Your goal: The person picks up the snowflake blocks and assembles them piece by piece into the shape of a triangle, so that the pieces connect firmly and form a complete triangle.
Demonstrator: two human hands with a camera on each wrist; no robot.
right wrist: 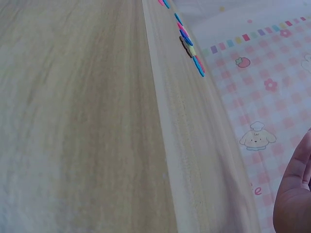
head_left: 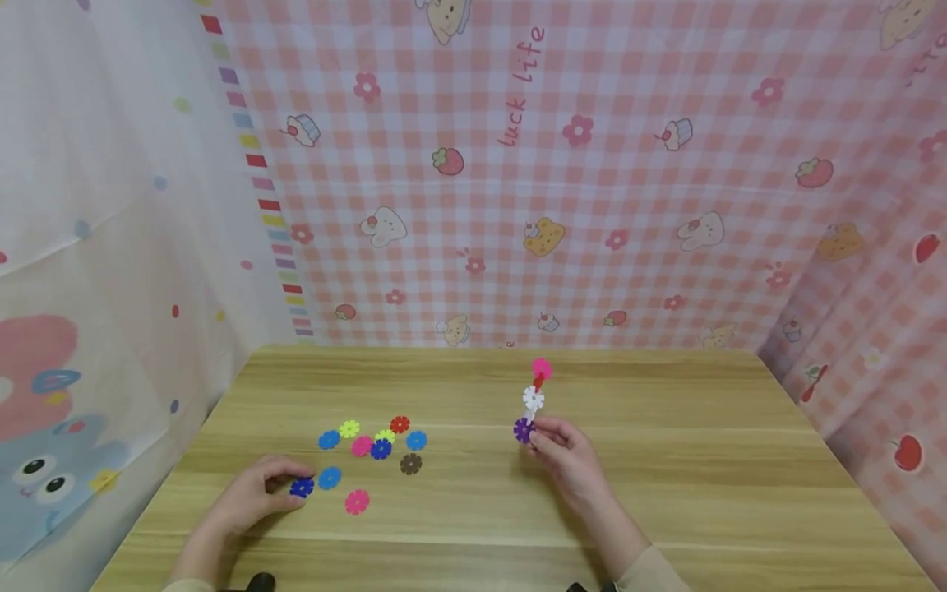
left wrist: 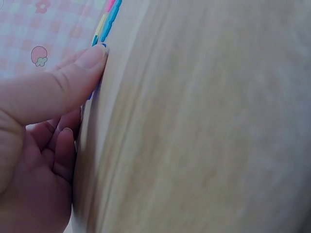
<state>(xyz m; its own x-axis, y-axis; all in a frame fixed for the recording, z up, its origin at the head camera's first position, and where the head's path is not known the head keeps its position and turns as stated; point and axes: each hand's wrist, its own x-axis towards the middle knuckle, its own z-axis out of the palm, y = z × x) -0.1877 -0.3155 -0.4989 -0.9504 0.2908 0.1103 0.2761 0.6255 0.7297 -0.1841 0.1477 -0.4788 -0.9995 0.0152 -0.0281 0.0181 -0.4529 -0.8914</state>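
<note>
Free lane over bare tabletop (head_left: 466, 510) between the loose discs (head_left: 381, 449), right hand (head_left: 573, 467) and disc chain (head_left: 533, 399).

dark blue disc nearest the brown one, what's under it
A yellow disc, partly hidden, shows beyond the far edge of the dark blue disc; anything else beneath is covered.

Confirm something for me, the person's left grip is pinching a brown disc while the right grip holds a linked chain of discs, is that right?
Not quite, the colour is wrong: in the head view, the left grip pinches a dark blue disc, not a brown one. The rest stands: the right grip holds a linked chain of discs.
</note>
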